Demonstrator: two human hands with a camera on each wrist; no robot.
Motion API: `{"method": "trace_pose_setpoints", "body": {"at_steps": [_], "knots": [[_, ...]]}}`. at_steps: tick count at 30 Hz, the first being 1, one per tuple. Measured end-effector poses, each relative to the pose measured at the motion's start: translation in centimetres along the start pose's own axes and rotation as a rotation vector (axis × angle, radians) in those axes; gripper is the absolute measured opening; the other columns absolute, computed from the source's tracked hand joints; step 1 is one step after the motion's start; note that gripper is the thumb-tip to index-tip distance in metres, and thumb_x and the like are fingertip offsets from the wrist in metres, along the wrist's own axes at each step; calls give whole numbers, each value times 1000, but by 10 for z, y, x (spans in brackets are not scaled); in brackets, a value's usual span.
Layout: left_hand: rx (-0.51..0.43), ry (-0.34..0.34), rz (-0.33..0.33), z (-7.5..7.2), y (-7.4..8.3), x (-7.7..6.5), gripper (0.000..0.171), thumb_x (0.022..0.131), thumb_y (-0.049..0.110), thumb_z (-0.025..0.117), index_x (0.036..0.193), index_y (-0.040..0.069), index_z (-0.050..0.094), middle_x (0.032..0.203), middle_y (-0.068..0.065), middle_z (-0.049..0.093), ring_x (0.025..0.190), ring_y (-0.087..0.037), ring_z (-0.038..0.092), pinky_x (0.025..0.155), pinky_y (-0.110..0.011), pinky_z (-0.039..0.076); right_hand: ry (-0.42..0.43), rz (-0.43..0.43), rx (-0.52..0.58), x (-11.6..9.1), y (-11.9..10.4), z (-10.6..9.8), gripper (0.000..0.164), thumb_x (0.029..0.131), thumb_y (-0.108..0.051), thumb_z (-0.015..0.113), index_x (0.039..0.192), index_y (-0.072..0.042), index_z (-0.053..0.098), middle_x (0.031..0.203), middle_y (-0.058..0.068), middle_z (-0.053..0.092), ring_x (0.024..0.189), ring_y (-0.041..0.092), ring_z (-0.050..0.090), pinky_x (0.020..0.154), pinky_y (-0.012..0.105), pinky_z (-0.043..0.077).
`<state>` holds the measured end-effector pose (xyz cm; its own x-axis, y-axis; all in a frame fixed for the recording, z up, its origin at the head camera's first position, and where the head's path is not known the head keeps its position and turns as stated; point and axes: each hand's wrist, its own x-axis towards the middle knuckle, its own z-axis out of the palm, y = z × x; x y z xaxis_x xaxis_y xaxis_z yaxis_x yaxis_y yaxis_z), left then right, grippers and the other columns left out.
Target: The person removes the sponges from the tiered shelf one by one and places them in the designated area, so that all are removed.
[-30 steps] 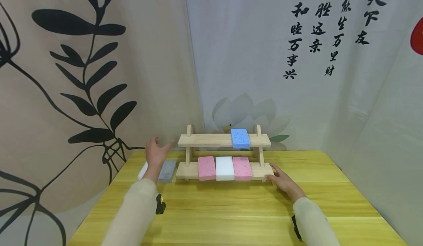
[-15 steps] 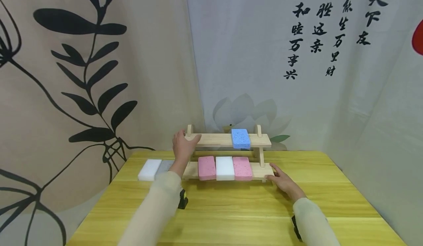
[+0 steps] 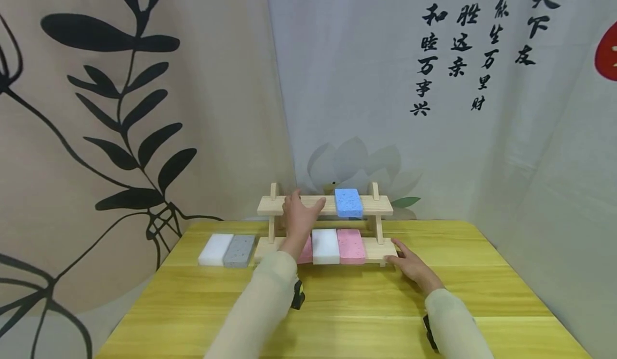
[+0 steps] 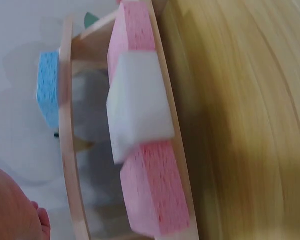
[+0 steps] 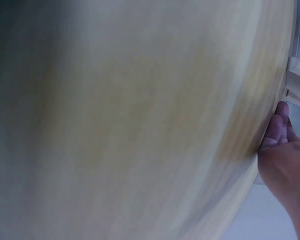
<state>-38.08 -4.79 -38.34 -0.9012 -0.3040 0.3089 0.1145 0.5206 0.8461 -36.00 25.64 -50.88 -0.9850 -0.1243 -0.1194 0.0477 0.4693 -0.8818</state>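
Observation:
A two-tier wooden rack (image 3: 275, 205) stands on the table. On its upper tier lies a blue sponge (image 3: 348, 202). The lower tier bears a white sponge (image 3: 325, 246) between a pink sponge (image 3: 351, 246) on the right and another pink sponge (image 4: 155, 192) on the left, which my left arm partly covers in the head view. My left hand (image 3: 300, 217) reaches in front of the upper tier, left of the blue sponge, thumb and fingers spread and holding nothing. With thumb and fingers, my right hand (image 3: 415, 269) grips the right end of the lower tier.
Left of the rack, a grey sponge (image 3: 239, 251) and a white block-shaped sponge (image 3: 215, 249) lie side by side on the wooden table (image 3: 356, 316). A printed curtain (image 3: 337, 80) hangs close behind the rack.
My left hand has moved right, from above the grey sponge past the rack's left end to the front of the upper tier. The right hand stays at the rack's end.

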Motion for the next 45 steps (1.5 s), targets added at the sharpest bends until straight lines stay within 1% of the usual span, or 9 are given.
{"method": "trace_pose_setpoints", "body": {"at_steps": [3, 7, 11, 18, 22, 26, 33, 38, 45], "knots": [[-14, 9, 1, 13, 8, -6, 86, 81, 53, 75, 146, 7, 43, 139, -18, 45, 128, -35, 42, 104, -53, 38, 6, 5, -27, 1, 2, -1, 89, 94, -49, 61, 159, -13, 13, 154, 38, 19, 140, 53, 24, 110, 66, 25], [0, 16, 11, 32, 16, -13, 85, 81, 51, 76, 144, 4, 45, 138, -19, 45, 126, -35, 43, 103, -52, 38, 15, 2, -41, 1, 2, -1, 84, 97, -44, 60, 159, -13, 13, 153, 38, 21, 139, 53, 26, 109, 65, 27], [11, 18, 13, 50, 22, -19, 85, 80, 51, 78, 143, 2, 46, 135, -19, 48, 124, -35, 44, 102, -51, 39, 10, 9, -20, 0, 0, -2, 82, 98, -40, 61, 159, -13, 14, 154, 37, 21, 140, 51, 27, 109, 65, 28], [38, 65, 25, 78, 26, -28, 87, 79, 52, 79, 141, -1, 47, 129, -19, 51, 119, -35, 47, 102, -48, 40, 6, 2, -8, -3, 1, -3, 83, 97, -41, 61, 159, -12, 15, 154, 37, 20, 140, 51, 24, 109, 65, 28], [60, 88, 10, 92, 26, -32, 87, 77, 52, 80, 137, -2, 49, 123, -19, 52, 114, -33, 48, 98, -46, 43, -1, 7, -5, -1, 3, -4, 83, 98, -43, 59, 160, -13, 13, 155, 36, 18, 142, 51, 21, 110, 64, 26], [41, 91, -4, 100, 27, -36, 86, 75, 51, 83, 135, -1, 49, 120, -17, 51, 112, -31, 48, 96, -46, 43, 2, 9, -7, -2, 2, -5, 84, 97, -45, 59, 160, -13, 13, 156, 35, 18, 142, 50, 21, 109, 64, 27], [61, 137, -14, 106, 29, -38, 81, 72, 50, 85, 126, -2, 53, 113, -16, 51, 106, -31, 49, 92, -45, 43, 9, -15, -3, -3, -3, -3, 82, 97, -41, 61, 159, -13, 16, 155, 36, 19, 142, 50, 21, 108, 66, 29], [51, 140, -34, 110, 30, -37, 82, 71, 48, 87, 126, -2, 52, 112, -17, 51, 106, -31, 48, 93, -45, 43, 8, -24, 10, -3, -4, -1, 81, 98, -38, 62, 159, -12, 16, 153, 36, 23, 140, 50, 26, 107, 65, 30], [95, 164, -60, 118, 27, -33, 81, 68, 49, 88, 122, -1, 53, 110, -15, 52, 104, -31, 50, 91, -45, 45, 14, -19, 13, -3, -4, 0, 81, 97, -38, 62, 159, -12, 17, 154, 36, 23, 141, 50, 25, 108, 65, 29]]}}
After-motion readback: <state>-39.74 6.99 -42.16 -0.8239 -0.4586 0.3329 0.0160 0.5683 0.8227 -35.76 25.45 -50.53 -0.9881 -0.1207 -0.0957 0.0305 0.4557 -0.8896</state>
